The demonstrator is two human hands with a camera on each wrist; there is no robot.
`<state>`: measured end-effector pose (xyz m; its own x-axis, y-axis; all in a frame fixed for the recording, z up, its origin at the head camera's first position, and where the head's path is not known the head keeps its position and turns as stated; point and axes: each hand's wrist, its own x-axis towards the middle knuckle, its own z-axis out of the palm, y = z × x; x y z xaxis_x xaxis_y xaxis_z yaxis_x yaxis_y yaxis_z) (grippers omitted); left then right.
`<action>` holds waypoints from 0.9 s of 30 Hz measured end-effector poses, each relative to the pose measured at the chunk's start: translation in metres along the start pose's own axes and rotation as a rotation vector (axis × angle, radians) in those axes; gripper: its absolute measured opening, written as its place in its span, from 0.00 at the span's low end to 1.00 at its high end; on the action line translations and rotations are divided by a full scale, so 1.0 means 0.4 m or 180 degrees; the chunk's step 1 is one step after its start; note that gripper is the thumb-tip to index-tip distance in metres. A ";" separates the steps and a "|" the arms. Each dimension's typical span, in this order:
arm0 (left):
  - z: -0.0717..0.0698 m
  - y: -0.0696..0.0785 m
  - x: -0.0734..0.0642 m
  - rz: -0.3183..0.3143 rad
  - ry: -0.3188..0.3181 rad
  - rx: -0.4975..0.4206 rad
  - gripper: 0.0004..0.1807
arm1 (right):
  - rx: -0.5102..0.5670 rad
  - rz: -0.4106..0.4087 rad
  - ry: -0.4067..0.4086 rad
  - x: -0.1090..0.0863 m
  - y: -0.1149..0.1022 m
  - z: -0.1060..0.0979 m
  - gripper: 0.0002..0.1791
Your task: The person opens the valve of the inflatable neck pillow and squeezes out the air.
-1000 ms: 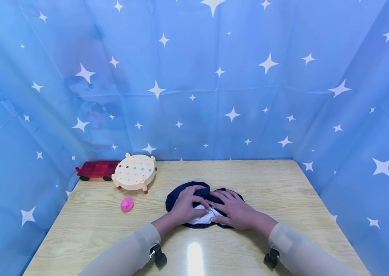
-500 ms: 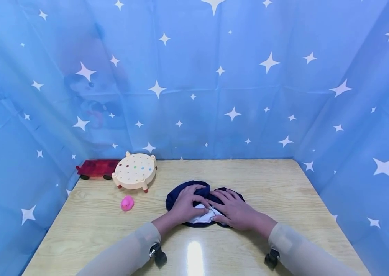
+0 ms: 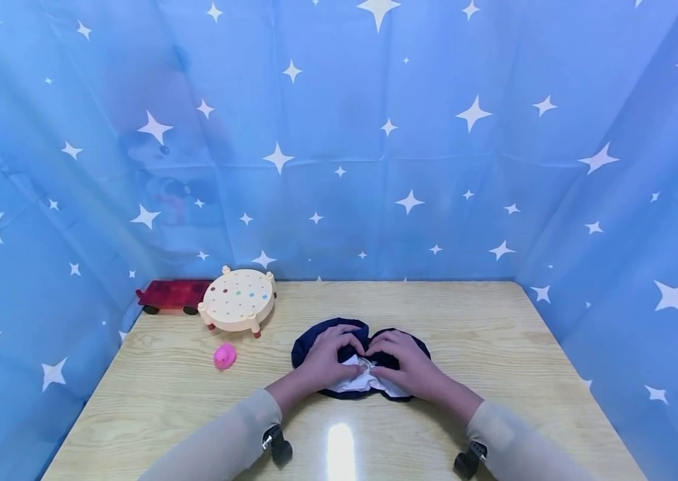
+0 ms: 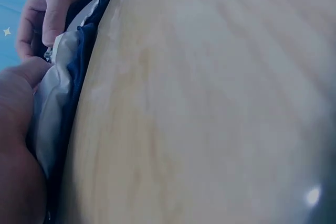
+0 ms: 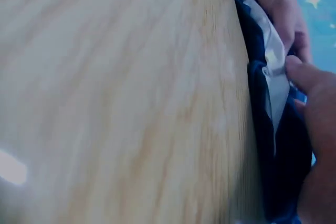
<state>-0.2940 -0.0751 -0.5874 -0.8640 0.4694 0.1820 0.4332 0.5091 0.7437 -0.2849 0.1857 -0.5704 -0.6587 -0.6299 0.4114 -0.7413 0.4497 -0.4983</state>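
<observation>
A navy cloth item with a white lining lies on the table in two rounded lobes; its exact kind does not show. My left hand grips the left lobe, fingers bent over the navy cloth and thumb on the lining. From the other side my right hand grips the right lobe, its fingers arched and its thumb at the white fabric. Both hands meet near the middle fold. In the left wrist view a small shiny piece shows between the fingertips, beside the lining. The hands hide much of the cloth.
At the back left stand a dark red toy cart and a cream round peg-legged toy with coloured dots. A pink rubber duck sits in front of them. Blue star-patterned curtains enclose the wooden table.
My right hand's fingers, earlier spread flatter over the cloth, are now arched and drawn in, and its thumb stands apart from them. More white lining shows. The left hand stays in about the same place.
</observation>
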 end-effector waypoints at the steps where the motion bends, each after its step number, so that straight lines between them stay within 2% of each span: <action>1: -0.001 -0.001 0.003 0.0038 0.0029 -0.0069 0.13 | 0.0000 -0.0045 0.0032 0.004 -0.002 0.002 0.15; 5: -0.011 -0.001 0.012 0.0140 0.0048 -0.0431 0.16 | -0.0129 -0.0091 0.0016 0.009 -0.003 0.014 0.12; 7: -0.026 0.002 0.012 0.0120 -0.0049 -0.0516 0.17 | -0.0218 -0.0076 -0.0021 0.008 -0.004 0.021 0.11; 8: -0.039 0.004 0.013 0.0112 -0.0143 -0.0461 0.19 | -0.0255 -0.0074 -0.0037 0.007 -0.003 0.024 0.11; 10: -0.073 0.003 0.015 0.0166 -0.0354 -0.0067 0.24 | -0.0307 -0.0065 -0.0065 0.008 -0.003 0.029 0.12; 13: -0.124 -0.003 0.024 0.0397 -0.0645 0.0856 0.42 | -0.0303 -0.0023 -0.0077 0.011 -0.003 0.031 0.11; 15: -0.137 -0.013 0.025 0.0567 -0.0806 0.1346 0.54 | -0.0279 0.0010 -0.0082 0.012 -0.003 0.033 0.11; 16: -0.138 -0.015 0.024 0.0613 -0.0891 0.1480 0.57 | -0.0267 0.0036 -0.0095 0.012 -0.004 0.034 0.11; 20: -0.111 -0.022 0.014 0.0590 -0.1122 0.1673 0.62 | -0.0220 0.0053 -0.0087 0.012 -0.003 0.038 0.11; 27: -0.092 -0.005 0.011 0.0563 -0.1170 0.1994 0.60 | -0.0189 0.0117 -0.0072 0.014 -0.005 0.039 0.10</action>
<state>-0.3082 -0.1008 -0.5644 -0.6742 0.7373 -0.0435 0.7176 0.6678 0.1975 -0.2852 0.1715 -0.5789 -0.6831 -0.6260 0.3761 -0.7234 0.5092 -0.4663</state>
